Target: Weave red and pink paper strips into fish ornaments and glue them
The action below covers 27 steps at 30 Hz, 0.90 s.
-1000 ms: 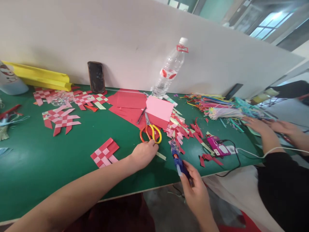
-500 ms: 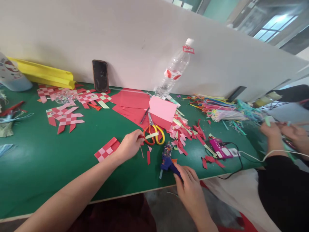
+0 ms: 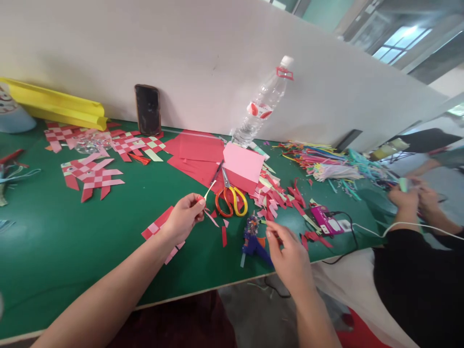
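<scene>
My left hand (image 3: 184, 217) pinches a narrow pale paper strip (image 3: 210, 189) over the green table. A thin pink strip (image 3: 211, 218) hangs by its fingertips. Partly hidden under that hand lies a red and pink woven paper piece (image 3: 155, 228). My right hand (image 3: 288, 251) is off the blue hot glue gun (image 3: 253, 244), just right of it, its thumb and forefinger apart and nothing visible between them. Beyond the hands lie scissors (image 3: 232, 195) with one orange and one yellow handle, and a dark pen (image 3: 217, 172) on red paper sheets (image 3: 199, 150).
Paper scraps (image 3: 270, 195) spread beside a pink card (image 3: 244, 162). A clear bottle (image 3: 259, 111) and a phone (image 3: 148, 110) stand by the wall. Woven paper fish (image 3: 92, 176) lie left. A corded magenta box (image 3: 326, 221) sits right, near another person's hands (image 3: 404, 195).
My right hand has let go of the glue gun and risen slightly. My left hand has drawn back left, and the pale strip now points up instead of right.
</scene>
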Available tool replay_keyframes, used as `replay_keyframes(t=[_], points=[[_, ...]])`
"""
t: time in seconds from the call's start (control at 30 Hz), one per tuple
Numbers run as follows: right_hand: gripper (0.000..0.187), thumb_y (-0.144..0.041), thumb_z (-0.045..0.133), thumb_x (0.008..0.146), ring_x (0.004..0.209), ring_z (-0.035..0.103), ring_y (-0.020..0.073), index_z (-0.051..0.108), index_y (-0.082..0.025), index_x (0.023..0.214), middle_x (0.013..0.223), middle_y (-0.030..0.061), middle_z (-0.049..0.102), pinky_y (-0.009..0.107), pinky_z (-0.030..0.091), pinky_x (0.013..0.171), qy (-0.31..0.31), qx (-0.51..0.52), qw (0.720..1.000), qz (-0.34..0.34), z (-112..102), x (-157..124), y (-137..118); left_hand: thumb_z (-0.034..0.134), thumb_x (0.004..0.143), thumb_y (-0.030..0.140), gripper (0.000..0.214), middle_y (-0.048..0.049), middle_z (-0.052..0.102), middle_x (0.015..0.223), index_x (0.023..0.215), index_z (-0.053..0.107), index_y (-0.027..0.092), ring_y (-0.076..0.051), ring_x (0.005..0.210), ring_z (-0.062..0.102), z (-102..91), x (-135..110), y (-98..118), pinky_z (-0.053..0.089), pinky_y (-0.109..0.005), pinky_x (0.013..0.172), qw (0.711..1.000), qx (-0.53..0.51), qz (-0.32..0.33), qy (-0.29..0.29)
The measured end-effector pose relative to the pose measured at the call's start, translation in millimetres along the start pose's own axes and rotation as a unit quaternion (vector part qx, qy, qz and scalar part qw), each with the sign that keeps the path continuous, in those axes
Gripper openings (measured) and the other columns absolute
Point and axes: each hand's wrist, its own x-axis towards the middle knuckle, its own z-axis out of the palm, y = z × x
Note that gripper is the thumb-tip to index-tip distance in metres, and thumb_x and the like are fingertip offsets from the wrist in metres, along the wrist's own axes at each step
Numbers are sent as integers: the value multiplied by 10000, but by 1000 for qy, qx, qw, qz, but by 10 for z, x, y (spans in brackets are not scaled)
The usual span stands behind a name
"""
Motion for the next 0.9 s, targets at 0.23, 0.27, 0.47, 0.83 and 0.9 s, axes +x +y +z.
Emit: replay_keyframes(t=[0.23, 0.27, 0.47, 0.83, 0.9], points=[[227, -410, 622, 893, 977, 569, 295, 702, -210, 964, 960, 89, 716, 441, 367, 832, -73, -104, 990, -58, 298, -46, -735, 748, 735, 291, 268, 30, 527, 669, 743, 518, 153, -34, 522, 421, -66, 10, 90, 369, -162, 526, 991, -130, -8, 27], [223, -410, 627, 893, 961, 567, 292, 700, -209, 955, 944, 87, 712, 438, 348, 821, -84, -129, 986, -60, 351, -72, -821, 750, 736, 282, 267, 32, 524, 667, 737, 517, 152, -33, 523, 420, -65, 12, 105, 366, -159, 521, 989, -143, -5, 34], [161, -218, 549, 939, 827, 566, 218, 666, -220, 829, 813, 43, 689, 399, 287, 808, -95, -149, 982, -64, 552, -171, -975, 763, 729, 234, 259, 38, 515, 675, 733, 517, 151, -36, 541, 438, -75, 21, 175, 372, -155, 522, 979, -194, 7, 62], [308, -316, 604, 914, 926, 552, 305, 657, -162, 1175, 975, 127, 686, 406, 335, 720, -134, -237, 961, -41, 526, 73, -914, 786, 696, 211, 248, 34, 530, 672, 734, 551, 143, -35, 535, 446, -73, -24, 228, 375, -145, 501, 972, -229, 6, 59], [280, -258, 572, 927, 924, 562, 293, 664, -176, 1179, 978, 118, 686, 402, 355, 723, -142, -231, 962, -40, 560, 63, -926, 793, 690, 214, 252, 36, 524, 662, 729, 554, 143, -35, 535, 448, -79, -28, 232, 381, -141, 502, 971, -232, 6, 58]])
